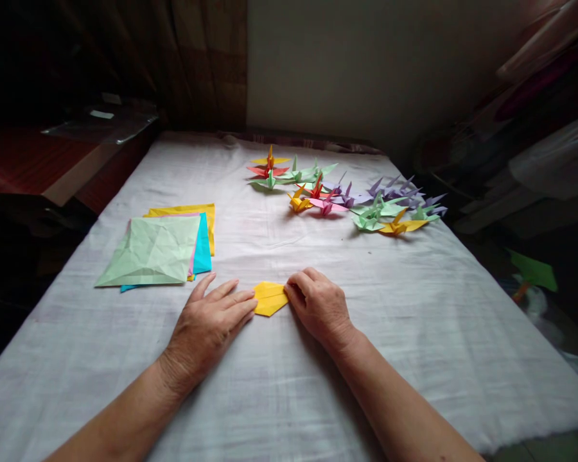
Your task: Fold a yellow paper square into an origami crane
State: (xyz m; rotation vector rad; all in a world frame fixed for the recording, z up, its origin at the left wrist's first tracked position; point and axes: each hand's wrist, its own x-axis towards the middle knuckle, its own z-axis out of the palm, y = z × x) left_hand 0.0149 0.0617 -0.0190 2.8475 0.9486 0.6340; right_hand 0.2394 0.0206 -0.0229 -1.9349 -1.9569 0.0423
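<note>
A small folded piece of yellow paper lies on the white cloth between my hands. My left hand rests flat, fingers stretched out, its fingertips touching the paper's left edge. My right hand has its fingers curled down and pressed on the paper's right end. To the left lies a stack of coloured paper squares, a creased pale green sheet on top, with blue, pink and yellow ones under it.
Several folded paper cranes in yellow, red, green, pink and purple stand in a loose row at the far right of the cloth. A dark wooden cabinet is at the left. Clutter fills the right side.
</note>
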